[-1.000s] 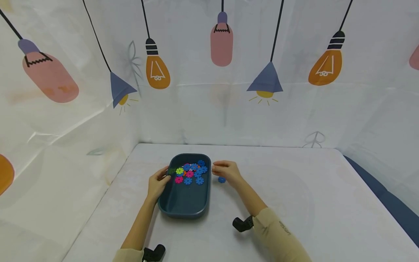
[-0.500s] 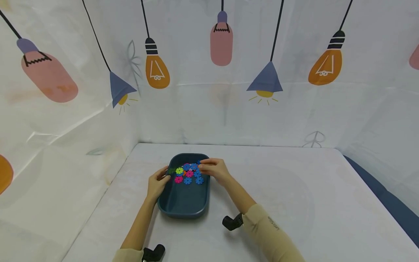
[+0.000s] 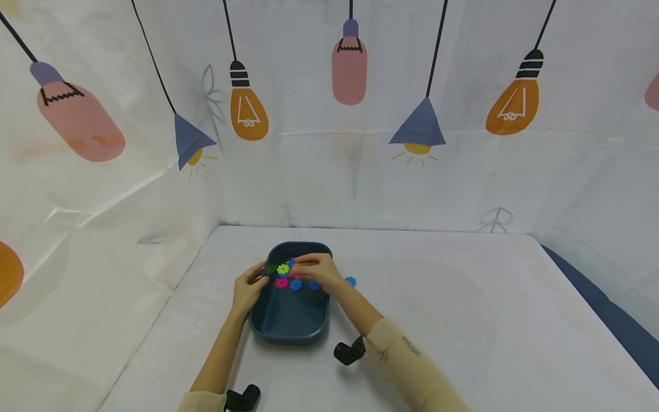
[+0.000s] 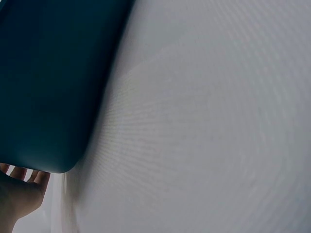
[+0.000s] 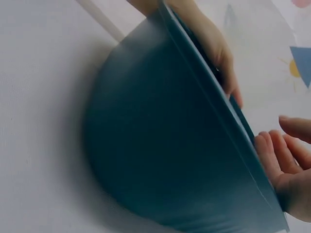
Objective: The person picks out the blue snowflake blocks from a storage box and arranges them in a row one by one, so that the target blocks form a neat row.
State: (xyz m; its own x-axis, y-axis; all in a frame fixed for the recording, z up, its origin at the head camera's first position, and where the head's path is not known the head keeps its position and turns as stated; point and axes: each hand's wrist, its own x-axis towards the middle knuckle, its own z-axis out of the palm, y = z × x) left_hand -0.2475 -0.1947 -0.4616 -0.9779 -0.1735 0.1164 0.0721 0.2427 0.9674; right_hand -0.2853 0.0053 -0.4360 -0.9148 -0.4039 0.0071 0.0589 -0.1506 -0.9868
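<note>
My left hand (image 3: 248, 289) grips the left rim of a dark teal plastic tray (image 3: 289, 320), thumb over the edge. In the left wrist view its fingers (image 4: 41, 179) show at the tray's far end. Several notched snowflake building discs, blue, pink and yellow-green, lie in the tray's far half, among them a yellow-green disc (image 3: 282, 268) and a pink disc (image 3: 281, 282). Over them reaches my right hand (image 3: 316, 270), covering part of the pile. In the right wrist view, its thumb stands apart from its bent fingers (image 5: 279, 153), with nothing visible between.
A single blue disc (image 3: 350, 281) lies on the white table (image 3: 437, 309), just right of the tray and partly behind the right forearm. A white sheet printed with lamps (image 3: 319, 177) hangs behind and at the left. Black cameras (image 3: 350, 351) sit on both wrists.
My right hand has moved left, from beside the tray near the blue disc to over the discs inside it. The left hand and the tray have stayed in place.
</note>
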